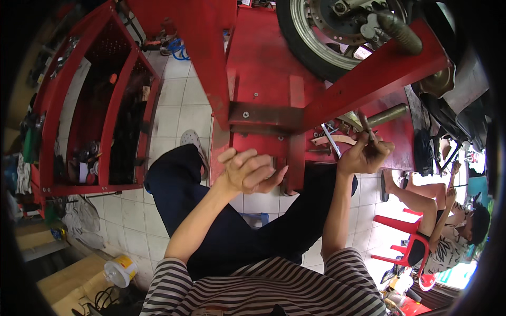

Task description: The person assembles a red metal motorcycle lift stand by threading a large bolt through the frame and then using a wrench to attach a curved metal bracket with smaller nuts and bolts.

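Note:
My left hand (253, 171) is in front of the red metal frame (266, 117), with its fingers loosely bent and apart. I see nothing held in it. To the right, my right hand (368, 154) is closed around a short, thin, dark brownish rod (364, 122) that points up and away; its exact kind is unclear. Just left of that hand, a silver wrench-like tool (331, 140) and a curved, light-coloured strip (342, 139) lie on the red platform (387, 139). Beyond them, a metal tube (390, 114) rests there too.
A motorcycle wheel (311, 47) stands at the far side, behind a slanting red beam (379, 73). Red shelving (113, 121) with assorted parts is at left. A white bucket (120, 270) sits lower left. At right, another person sits on a red plastic chair (398, 224).

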`<action>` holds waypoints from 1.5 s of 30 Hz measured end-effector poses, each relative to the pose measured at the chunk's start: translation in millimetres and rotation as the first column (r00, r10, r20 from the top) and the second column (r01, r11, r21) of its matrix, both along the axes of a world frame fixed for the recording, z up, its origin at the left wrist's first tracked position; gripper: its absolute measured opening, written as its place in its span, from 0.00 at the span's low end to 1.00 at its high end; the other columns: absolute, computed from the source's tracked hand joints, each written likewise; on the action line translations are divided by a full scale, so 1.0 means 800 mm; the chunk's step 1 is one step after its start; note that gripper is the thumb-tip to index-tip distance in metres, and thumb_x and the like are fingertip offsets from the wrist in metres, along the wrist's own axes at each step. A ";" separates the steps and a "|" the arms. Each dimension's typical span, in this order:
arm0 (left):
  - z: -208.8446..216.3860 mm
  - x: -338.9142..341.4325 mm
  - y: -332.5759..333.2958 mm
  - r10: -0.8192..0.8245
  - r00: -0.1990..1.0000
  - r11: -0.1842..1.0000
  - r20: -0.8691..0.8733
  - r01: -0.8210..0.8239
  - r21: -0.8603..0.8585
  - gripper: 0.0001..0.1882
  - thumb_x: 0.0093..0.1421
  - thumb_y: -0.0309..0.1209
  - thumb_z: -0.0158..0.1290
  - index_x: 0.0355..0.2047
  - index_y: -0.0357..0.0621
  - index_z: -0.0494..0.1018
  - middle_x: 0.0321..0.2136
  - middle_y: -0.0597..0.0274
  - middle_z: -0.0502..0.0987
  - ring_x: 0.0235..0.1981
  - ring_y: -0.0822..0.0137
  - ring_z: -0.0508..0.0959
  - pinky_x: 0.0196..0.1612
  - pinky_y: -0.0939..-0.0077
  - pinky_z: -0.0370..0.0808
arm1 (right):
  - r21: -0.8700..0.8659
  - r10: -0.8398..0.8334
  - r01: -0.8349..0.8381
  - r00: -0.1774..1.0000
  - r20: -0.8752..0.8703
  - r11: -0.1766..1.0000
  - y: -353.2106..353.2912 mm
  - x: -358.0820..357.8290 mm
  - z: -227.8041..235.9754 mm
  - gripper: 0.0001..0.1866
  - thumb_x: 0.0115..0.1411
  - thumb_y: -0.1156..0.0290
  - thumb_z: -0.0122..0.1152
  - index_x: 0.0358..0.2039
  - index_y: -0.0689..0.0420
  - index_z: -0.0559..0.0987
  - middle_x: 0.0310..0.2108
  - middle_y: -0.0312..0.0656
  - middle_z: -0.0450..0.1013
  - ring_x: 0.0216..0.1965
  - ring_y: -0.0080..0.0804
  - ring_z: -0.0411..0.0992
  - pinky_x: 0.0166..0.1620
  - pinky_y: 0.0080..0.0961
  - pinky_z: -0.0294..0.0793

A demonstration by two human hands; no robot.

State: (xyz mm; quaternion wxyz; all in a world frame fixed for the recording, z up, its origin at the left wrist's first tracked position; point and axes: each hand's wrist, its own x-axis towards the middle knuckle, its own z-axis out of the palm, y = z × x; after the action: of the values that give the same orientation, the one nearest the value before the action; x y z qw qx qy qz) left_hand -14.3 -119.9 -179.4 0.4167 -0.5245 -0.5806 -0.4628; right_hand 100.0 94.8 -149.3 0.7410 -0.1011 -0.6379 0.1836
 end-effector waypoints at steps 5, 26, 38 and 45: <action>0.000 -0.015 -0.006 -0.121 0.993 0.993 -0.005 0.121 0.009 0.23 0.46 0.39 0.67 0.39 0.53 0.68 0.33 0.70 0.74 0.39 0.66 0.71 0.44 0.65 0.61 | 0.152 -0.150 0.125 0.975 0.166 0.981 -0.011 0.027 -0.002 0.11 0.60 0.82 0.62 0.33 0.64 0.66 0.32 0.42 0.61 0.20 0.30 0.70 0.22 0.21 0.77; 0.166 0.065 -0.135 -0.481 0.108 0.833 0.870 0.366 0.415 0.30 0.74 0.46 0.30 0.64 0.32 0.55 0.48 0.50 0.73 0.48 0.62 0.75 0.56 0.67 0.68 | 0.216 0.450 -0.654 0.688 0.569 0.725 -0.206 0.004 0.150 0.21 0.43 0.79 0.70 0.41 0.56 0.82 0.30 0.36 0.77 0.29 0.28 0.77 0.29 0.22 0.77; 0.241 -0.074 -0.150 -0.631 0.319 0.775 0.707 0.263 0.574 0.26 0.74 0.47 0.33 0.53 0.36 0.67 0.39 0.57 0.75 0.32 0.72 0.68 0.34 0.77 0.63 | -0.227 0.711 -0.681 0.607 0.356 0.696 -0.175 -0.172 0.238 0.35 0.57 0.59 0.69 0.56 0.69 0.64 0.44 0.53 0.71 0.46 0.41 0.74 0.47 0.35 0.74; 0.273 -0.115 -0.102 -0.208 0.647 0.970 0.733 0.043 0.237 0.29 0.73 0.54 0.30 0.50 0.40 0.65 0.25 0.66 0.68 0.23 0.79 0.60 0.26 0.83 0.57 | -0.245 0.762 -0.723 0.631 0.144 0.646 -0.188 -0.212 0.211 0.16 0.56 0.71 0.66 0.39 0.63 0.70 0.24 0.44 0.73 0.25 0.30 0.73 0.31 0.28 0.71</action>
State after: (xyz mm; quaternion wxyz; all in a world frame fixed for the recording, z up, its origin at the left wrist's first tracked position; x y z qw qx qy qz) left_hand -106.4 -201.7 39.3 0.1553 -0.2805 -0.6137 -0.7215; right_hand -69.7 -55.5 19.4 0.5072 0.0900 -0.6878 0.5115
